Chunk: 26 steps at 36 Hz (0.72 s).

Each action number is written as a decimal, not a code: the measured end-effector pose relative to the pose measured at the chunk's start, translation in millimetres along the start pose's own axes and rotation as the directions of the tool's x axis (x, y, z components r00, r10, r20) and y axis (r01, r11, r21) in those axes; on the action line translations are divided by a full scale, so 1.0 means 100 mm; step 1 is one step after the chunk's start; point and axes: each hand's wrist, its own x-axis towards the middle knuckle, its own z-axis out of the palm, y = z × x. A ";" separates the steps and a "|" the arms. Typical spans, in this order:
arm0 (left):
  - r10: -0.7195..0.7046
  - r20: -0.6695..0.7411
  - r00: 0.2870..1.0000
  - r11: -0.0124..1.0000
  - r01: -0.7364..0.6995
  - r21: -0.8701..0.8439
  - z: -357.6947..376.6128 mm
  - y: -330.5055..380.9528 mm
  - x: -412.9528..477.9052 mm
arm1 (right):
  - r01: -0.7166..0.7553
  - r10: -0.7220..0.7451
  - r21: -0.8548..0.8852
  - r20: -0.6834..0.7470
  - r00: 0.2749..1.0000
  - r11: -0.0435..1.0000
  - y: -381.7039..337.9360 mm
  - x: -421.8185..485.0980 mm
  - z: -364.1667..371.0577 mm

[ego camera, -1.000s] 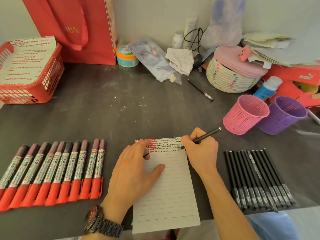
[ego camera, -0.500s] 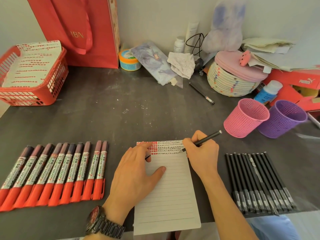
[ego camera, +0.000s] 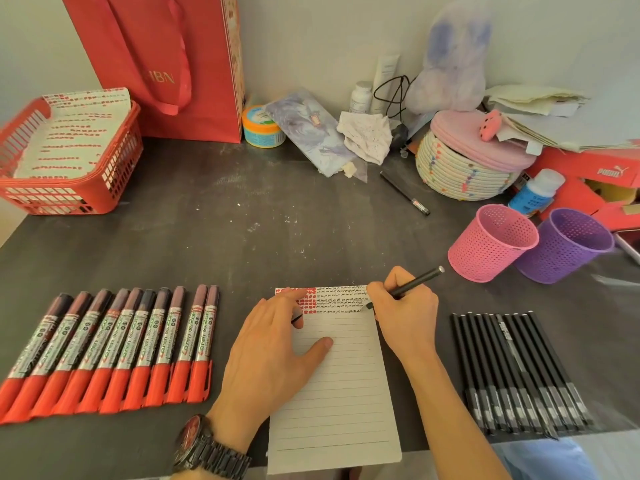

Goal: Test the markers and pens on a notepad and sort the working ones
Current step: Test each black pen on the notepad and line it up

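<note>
While my left hand point(ego camera: 277, 344) is pressing flat, fingers straight, on the notepad point(ego camera: 339, 410), my right hand point(ego camera: 405, 313) is pinching a black pen point(ego camera: 415, 285), tip touching the notepad's top right; red markers point(ego camera: 114, 348) are lying to its left, spare pens point(ego camera: 512, 372) right.

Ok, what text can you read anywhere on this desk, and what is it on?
"HBN" on the red paper bag.
"PUMA" on the red box.
Too blurred: labels on the red markers.
Too small: print on the black pens, blue bottle, round tub.
The notepad carries only test scribbles.
</note>
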 end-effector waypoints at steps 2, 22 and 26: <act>-0.004 0.005 1.000 1.000 0.004 0.001 0.00 0.01 0.00 | 0.004 -0.004 0.000 -0.002 1.000 1.000 0.00 0.00 0.00; 0.047 -0.111 0.993 0.989 -0.062 -0.136 -0.07 0.06 -0.06 | -0.173 0.068 0.579 0.199 0.978 0.797 -0.23 -0.47 -0.22; 0.076 -0.069 0.995 0.995 -0.081 -0.065 -0.06 0.06 -0.02 | -0.189 0.047 0.584 0.249 0.967 0.789 -0.22 -0.56 -0.22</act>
